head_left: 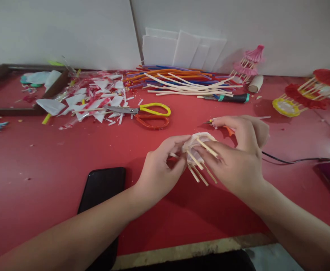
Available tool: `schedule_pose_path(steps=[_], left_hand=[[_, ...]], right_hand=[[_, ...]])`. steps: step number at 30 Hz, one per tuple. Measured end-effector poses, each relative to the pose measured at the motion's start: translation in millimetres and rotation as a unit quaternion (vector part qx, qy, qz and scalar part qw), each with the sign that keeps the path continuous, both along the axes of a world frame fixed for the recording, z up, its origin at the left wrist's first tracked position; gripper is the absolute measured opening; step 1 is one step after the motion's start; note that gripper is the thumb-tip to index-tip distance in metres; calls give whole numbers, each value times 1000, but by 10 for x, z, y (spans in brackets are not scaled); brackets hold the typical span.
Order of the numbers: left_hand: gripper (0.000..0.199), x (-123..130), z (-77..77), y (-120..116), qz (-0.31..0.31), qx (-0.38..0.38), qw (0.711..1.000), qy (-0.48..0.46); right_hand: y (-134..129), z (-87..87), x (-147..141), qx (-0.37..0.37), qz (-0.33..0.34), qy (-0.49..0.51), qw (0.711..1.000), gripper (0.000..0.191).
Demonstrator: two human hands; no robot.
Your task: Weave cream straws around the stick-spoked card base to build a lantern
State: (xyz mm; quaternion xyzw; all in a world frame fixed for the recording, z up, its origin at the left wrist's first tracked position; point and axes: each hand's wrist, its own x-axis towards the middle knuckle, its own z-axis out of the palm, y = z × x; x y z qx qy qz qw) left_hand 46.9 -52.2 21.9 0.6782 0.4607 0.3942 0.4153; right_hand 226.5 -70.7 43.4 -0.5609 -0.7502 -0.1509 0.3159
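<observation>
My left hand point(163, 165) is closed, pinching the rim of a small white round craft piece point(195, 154) with several pale sticks pointing down toward me. The thumb and a finger of my right hand point(235, 158) press on the same piece from its right side, among the sticks. Its index finger reaches forward, above a metal-tipped object with an orange part point(229, 130), perhaps a glue gun. That object is mostly hidden behind the right hand, so I cannot tell whether it is held or lying down. A black cord point(280, 161) runs rightward from behind this hand.
Yellow-and-red-handled scissors point(153, 114) lie beside paper and plastic scraps point(97, 96). Behind are fuzzy coloured stems point(182, 81) and a cutter point(235, 98). Tiered pink point(251, 62) and red point(303, 94) models stand right. A phone point(103, 188) lies near my left forearm.
</observation>
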Motion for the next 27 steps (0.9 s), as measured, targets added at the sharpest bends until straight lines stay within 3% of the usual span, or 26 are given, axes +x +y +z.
schedule_pose_path(steps=[9,14,18,22,27], left_hand=[[35,0,-34,-2,-29,-26,999,-23],[38,-30,-62,-27,-53,-74,994,-67],[26,-46,-21,-47,-89,-128,979,-131],[8,-17,18,-62,-68,-159,973,-155],[16,19,-9,-58,-54,-187,969,-152]], right_hand=[[24,-14,3,11,-3,1,1000,14],[22,-14,2,5,6,12,1000,12],[28,-20,26,-13,20,13,1000,14],[41,-13,63,-22,46,-16,999,12],[17,65,83,-25,51,-29,998,12]])
